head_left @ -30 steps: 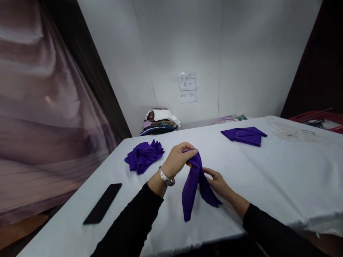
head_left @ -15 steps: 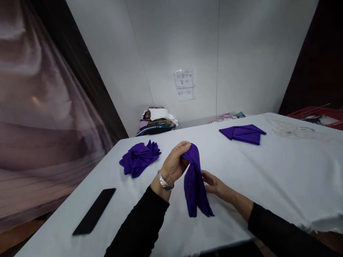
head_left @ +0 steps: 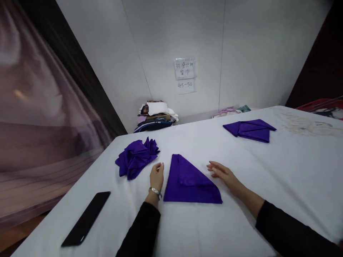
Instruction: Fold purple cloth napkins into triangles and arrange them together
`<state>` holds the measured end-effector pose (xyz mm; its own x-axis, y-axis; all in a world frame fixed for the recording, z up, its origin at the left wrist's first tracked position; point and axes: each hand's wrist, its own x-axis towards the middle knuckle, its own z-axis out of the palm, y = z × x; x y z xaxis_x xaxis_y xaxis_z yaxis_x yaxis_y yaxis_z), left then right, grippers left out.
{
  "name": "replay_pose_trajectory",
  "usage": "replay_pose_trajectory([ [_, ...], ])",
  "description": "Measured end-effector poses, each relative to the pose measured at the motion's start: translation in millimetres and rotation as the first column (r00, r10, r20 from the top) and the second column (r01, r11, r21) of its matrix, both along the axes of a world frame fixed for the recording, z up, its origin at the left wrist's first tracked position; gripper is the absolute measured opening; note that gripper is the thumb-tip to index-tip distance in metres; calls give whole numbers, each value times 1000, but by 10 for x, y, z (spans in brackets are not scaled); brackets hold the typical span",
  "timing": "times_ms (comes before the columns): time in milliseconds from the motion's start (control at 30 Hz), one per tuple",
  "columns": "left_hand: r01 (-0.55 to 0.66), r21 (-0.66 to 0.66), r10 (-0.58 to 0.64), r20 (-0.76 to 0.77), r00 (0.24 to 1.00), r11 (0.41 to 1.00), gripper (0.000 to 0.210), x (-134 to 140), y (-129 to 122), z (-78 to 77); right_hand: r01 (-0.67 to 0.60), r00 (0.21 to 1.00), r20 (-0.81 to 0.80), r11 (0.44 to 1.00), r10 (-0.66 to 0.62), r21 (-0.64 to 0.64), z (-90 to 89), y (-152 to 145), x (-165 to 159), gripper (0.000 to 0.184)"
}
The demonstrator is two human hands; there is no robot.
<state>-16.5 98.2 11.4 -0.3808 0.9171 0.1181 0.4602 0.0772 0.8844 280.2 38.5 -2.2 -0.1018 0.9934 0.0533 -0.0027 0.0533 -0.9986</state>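
Note:
In the head view a purple cloth napkin lies flat in front of me, folded, with one slanting edge and a loose flap on top. To its left, just off the cloth, is my left hand, which wears a silver bracelet; it is open and empty. My right hand hovers near the napkin's slanting right edge, fingers spread and holding nothing. Beyond my left hand sits a pleated, fanned purple napkin. Another purple napkin, folded into a flat pointed shape, rests at the back right.
All the napkins are on a table with a white cloth. A black flat slab lies at the left. Stacked clothes stand behind the far edge, below paper signs on the wall. A curtain hangs at the left.
The napkin that hung from my left hand now lies folded on the table. My left hand has let go and moved left and down; my right hand has moved slightly right and up.

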Motion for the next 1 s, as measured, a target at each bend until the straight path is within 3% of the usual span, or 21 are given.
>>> replay_pose_trajectory([
  [67, 53, 1, -53, 16, 998, 999, 36, 22, -120, -66, -48, 977, 211, 989, 18, 140, -14, -53, -34, 53],
  [167, 137, -2, -137, 14, 991, 991, 39, 107, -239, -54, -272, 847, 525, 914, 79, 302, 3, -161, -138, 67],
  [233, 161, -14, -161, -102, 982, 987, 37, 158, -282, -34, -395, 740, 668, 852, 75, 343, 8, -202, -223, 70],
  [333, 220, -42, -220, -365, 905, 975, 31, 213, -332, -43, -426, 670, 743, 825, 12, 371, -24, -149, -327, 61],
  [400, 267, -62, -260, -512, 818, 962, 29, 241, -365, -63, -392, 686, 727, 840, -5, 376, -59, -33, -356, 53],
  [500, 278, -99, -275, -639, 719, 955, 28, 274, -398, -77, -202, 822, 569, 921, -25, 332, -87, 185, -333, 39],
  [600, 258, -127, -276, -661, 698, 958, 26, 288, -398, -73, 32, 980, 194, 997, -46, 75, -66, 323, -257, 29],
  [700, 241, -130, -265, -662, 701, 962, 27, 283, -377, -70, 51, 993, -102, 986, -67, -161, -32, 326, -184, 25],
  [800, 211, -137, -249, -647, 720, 968, 28, 264, -353, -73, 31, 987, -151, 983, -59, -180, -27, 279, -153, 24],
  [1000, 151, -184, -230, -565, 793, 971, 15, 222, -311, -78, 67, 996, -46, 989, -73, -128, -87, 301, -123, 27],
])
